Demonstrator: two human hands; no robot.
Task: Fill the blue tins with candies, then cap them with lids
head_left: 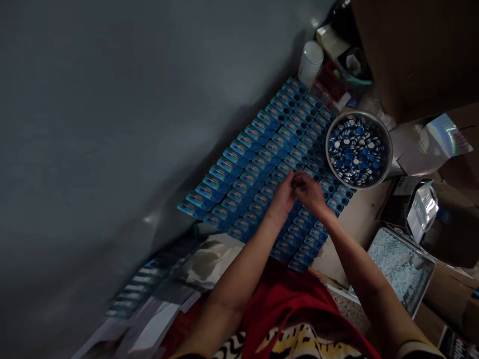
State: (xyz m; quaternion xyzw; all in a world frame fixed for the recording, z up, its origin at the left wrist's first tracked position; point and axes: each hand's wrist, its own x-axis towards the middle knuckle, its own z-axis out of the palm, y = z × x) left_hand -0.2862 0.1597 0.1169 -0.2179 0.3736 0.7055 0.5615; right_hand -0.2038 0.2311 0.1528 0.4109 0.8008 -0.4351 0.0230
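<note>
My left hand and my right hand meet over rows of blue printed cards, fingers drawn together. Between the fingertips shows a small dark thing, too dim to name. The cards lie close together in slanting rows on the work surface. Dark round discs sit on the ends of several cards in the far rows, while nearer cards show a plain blue circle there. Right of my hands stands a round metal bowl full of small blue and white round pieces.
A grey wall runs along the left. Behind the cards stand a white cylindrical container and a red box. At right are a metal tray of small pale-blue pieces, a silvery sheet and cardboard boxes.
</note>
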